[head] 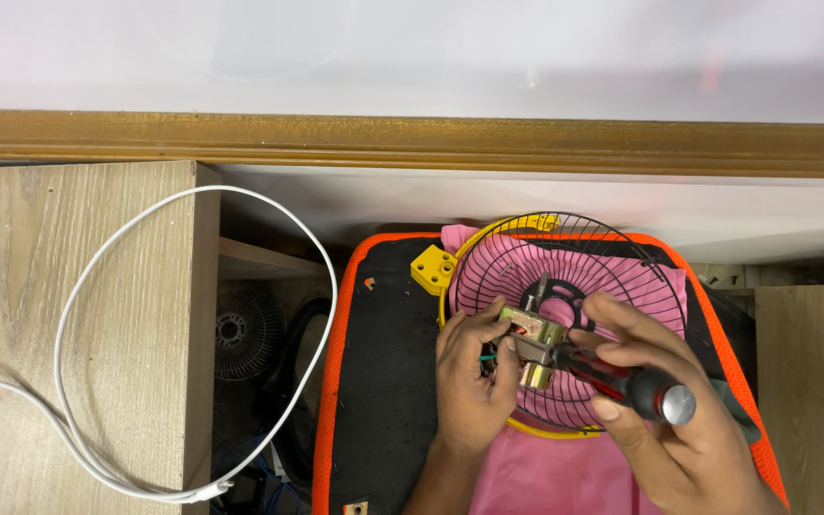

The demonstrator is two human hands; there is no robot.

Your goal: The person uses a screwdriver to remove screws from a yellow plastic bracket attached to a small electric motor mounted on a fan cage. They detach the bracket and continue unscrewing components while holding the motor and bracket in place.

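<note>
A white cable (pixel 78 315) is looped on the wooden surface (pixel 11 286) at the left. On the black orange-edged mat (pixel 383 381), the small motor (pixel 529 343) is pinched by the left hand (pixel 474 381) inside the black wire fan guard (pixel 565 286), over pink cloth (pixel 545 477). A red-and-black screwdriver (pixel 627 381) is gripped by the right hand (pixel 679 410), tip at the motor.

Black mat (pixel 388 381) bare left of fan grille (pixel 565 277)
</note>
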